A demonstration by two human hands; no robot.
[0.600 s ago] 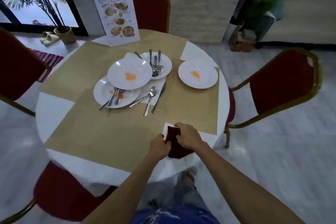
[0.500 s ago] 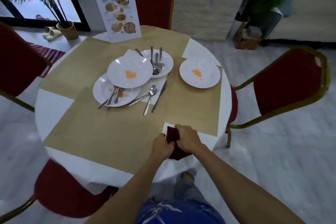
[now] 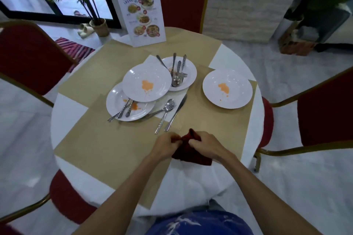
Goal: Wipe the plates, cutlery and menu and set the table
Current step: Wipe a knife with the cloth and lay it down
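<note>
Round surface [image 3: 66,108], tan mats [image 3: 107,150]: four soiled plates [image 3: 227,88], loose cutlery [image 3: 176,112], menu [image 3: 142,12] standing at far edge. Red cloth [image 3: 191,155], soft, limp, at near edge; left hand [image 3: 165,146] and right hand [image 3: 205,145] fingers pinch its top. Plates probably slick, breakable: hold rims.

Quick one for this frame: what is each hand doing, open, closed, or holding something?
Left hand: closed, pinching the dark red cloth.
Right hand: closed, gripping the same cloth at the table's near edge.
</note>
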